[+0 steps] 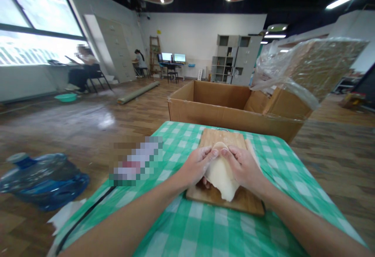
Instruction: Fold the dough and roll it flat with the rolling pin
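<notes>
A pale, floppy sheet of dough (pixel 224 177) hangs between my two hands over a wooden cutting board (pixel 246 204). My left hand (pixel 202 163) grips its left upper edge, thumb on top and fingers curled underneath. On the other side my right hand (pixel 241 163) pinches the upper edge the same way, the two thumbs close together. The dough's lower end droops to an uneven point near the board; whether it touches cannot be made out. Beside the board's right edge lies a pale stick, perhaps a rolling pin (pixel 251 147), partly hidden by my right hand.
A green-and-white checked cloth (pixel 181 225) covers the table. A blurred-out item with a black cable (pixel 88 212) lies at the left. A large water bottle (pixel 43 181) is on the floor to the left. Beyond the table stands a big cardboard box (pixel 205 110). Two people sit farther back.
</notes>
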`<control>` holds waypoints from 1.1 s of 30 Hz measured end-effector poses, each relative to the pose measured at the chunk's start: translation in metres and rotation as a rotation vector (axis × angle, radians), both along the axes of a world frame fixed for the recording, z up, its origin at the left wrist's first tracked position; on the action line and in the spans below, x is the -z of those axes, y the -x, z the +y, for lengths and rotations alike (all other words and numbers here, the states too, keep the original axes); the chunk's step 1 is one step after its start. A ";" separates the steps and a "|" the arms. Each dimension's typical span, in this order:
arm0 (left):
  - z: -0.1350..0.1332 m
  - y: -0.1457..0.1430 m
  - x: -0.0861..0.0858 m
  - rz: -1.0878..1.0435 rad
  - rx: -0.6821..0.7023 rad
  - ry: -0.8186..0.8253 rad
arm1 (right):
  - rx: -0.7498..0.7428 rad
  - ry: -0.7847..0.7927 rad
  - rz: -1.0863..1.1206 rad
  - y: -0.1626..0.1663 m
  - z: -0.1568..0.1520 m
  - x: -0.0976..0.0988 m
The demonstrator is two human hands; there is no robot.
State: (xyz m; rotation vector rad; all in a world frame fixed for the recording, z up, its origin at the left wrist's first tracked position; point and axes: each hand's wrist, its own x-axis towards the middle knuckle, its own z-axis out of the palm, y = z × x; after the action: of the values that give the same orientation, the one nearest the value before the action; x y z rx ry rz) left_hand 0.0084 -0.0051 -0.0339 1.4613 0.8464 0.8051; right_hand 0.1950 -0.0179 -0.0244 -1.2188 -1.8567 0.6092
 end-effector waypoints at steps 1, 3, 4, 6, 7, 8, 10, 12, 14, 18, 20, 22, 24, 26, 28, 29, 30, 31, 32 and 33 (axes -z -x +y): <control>0.001 0.001 0.001 -0.003 0.015 -0.001 | 0.015 0.020 0.030 -0.001 0.000 0.001; 0.002 0.002 0.002 -0.014 0.020 -0.040 | -0.002 0.125 0.141 -0.002 0.000 0.002; 0.002 0.003 0.001 -0.023 0.019 -0.063 | -0.037 0.202 0.212 -0.002 0.000 0.002; 0.001 0.005 -0.001 -0.036 0.029 -0.103 | -0.133 0.346 0.341 -0.001 -0.002 0.002; 0.000 0.005 -0.002 -0.033 0.041 -0.111 | -0.173 0.397 0.389 0.001 -0.003 0.001; -0.001 0.006 -0.004 -0.026 0.060 -0.106 | -0.198 0.430 0.418 0.002 -0.003 0.001; 0.000 0.005 -0.004 -0.021 0.098 -0.059 | -0.199 0.433 0.419 0.004 -0.005 0.000; 0.002 0.003 -0.002 -0.065 0.109 0.016 | -0.135 0.346 0.352 0.005 -0.005 -0.001; 0.006 0.000 0.002 -0.170 0.098 0.079 | -0.042 0.188 0.246 0.004 -0.004 -0.003; 0.009 -0.003 0.005 -0.269 0.068 0.095 | 0.068 0.009 0.170 0.001 -0.003 -0.006; 0.007 -0.002 0.003 -0.236 0.026 0.058 | 0.080 0.061 0.230 0.001 -0.004 -0.006; 0.005 -0.001 -0.001 -0.202 0.002 0.012 | 0.061 0.164 0.314 0.002 -0.004 -0.005; 0.005 0.002 -0.004 -0.159 0.005 -0.028 | 0.038 0.240 0.364 0.002 -0.004 -0.004; 0.006 0.004 -0.006 -0.127 0.009 -0.051 | 0.018 0.279 0.371 0.002 -0.004 -0.005; 0.008 0.007 -0.008 -0.108 0.017 -0.073 | -0.004 0.317 0.376 0.001 -0.003 -0.006; 0.010 0.008 -0.008 -0.097 0.024 -0.088 | -0.016 0.332 0.378 0.000 -0.003 -0.006; 0.011 0.010 -0.008 -0.084 0.026 -0.109 | -0.023 0.336 0.372 0.000 -0.003 -0.006; 0.012 0.011 -0.007 -0.066 0.025 -0.136 | -0.024 0.327 0.361 -0.001 -0.003 -0.006; 0.013 0.012 -0.007 -0.050 0.019 -0.164 | -0.022 0.312 0.351 -0.001 -0.003 -0.006; 0.014 0.013 -0.006 -0.039 0.012 -0.184 | -0.019 0.295 0.347 -0.002 -0.003 -0.005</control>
State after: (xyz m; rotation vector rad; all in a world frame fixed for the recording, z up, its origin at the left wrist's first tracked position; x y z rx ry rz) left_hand -0.0044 0.0087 -0.0281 1.6049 0.7489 0.9195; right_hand 0.1970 -0.0207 -0.0191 -1.1909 -1.5241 1.0632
